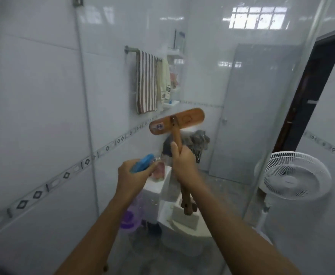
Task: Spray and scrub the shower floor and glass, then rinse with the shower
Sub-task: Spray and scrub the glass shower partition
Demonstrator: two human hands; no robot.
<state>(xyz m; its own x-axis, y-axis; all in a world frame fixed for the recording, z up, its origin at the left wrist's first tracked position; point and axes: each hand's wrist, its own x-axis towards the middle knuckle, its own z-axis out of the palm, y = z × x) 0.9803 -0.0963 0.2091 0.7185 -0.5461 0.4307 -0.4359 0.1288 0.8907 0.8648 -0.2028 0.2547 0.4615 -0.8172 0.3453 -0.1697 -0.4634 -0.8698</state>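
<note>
My left hand (134, 176) grips a spray bottle with a blue trigger head (142, 163) and a clear purple-tinted body (132, 213) hanging below my wrist. My right hand (183, 161) holds the wooden handle of a scrub brush, whose long wooden head (177, 121) is raised at chest height with its flat back toward me. The brush head sits close to the shower glass (242, 106) in front of me. The glass edge runs down on the right. The shower floor is not visible.
Beyond the glass are a white toilet (182, 219), a striped towel (145, 82) on a wall rail, a small white shelf, a grey door (248, 116) and a white standing fan (295, 175) at right. A tiled wall fills the left side.
</note>
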